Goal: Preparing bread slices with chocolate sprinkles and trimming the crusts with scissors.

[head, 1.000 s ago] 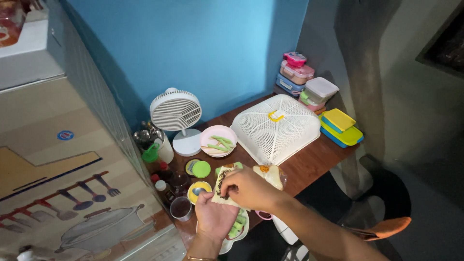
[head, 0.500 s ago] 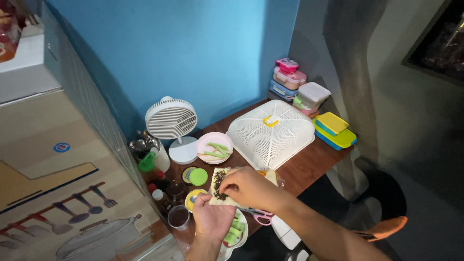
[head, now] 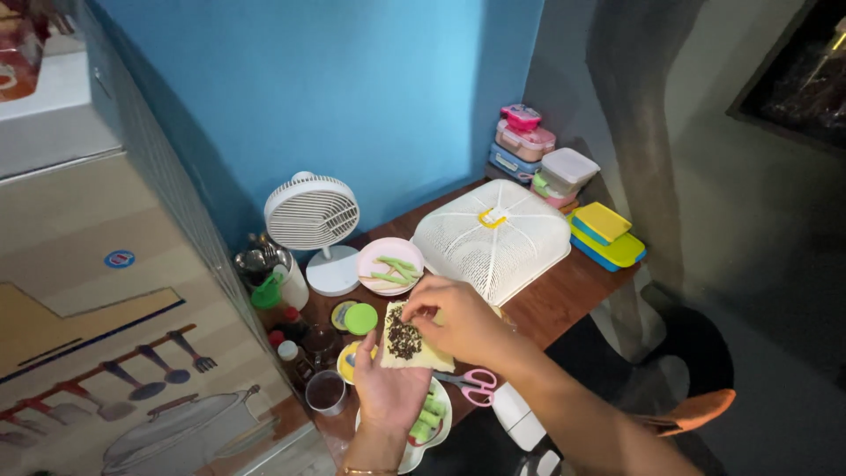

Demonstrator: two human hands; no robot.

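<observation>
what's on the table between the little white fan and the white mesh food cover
A pink plate with green vegetable strips sits between the fan and the food cover, seen in the head view.

bare wood [head: 564, 295] free right of the hands, bottles [head: 295, 339] and cup [head: 326, 390] crowding left, mesh food cover [head: 492, 238] blocking behind
</observation>
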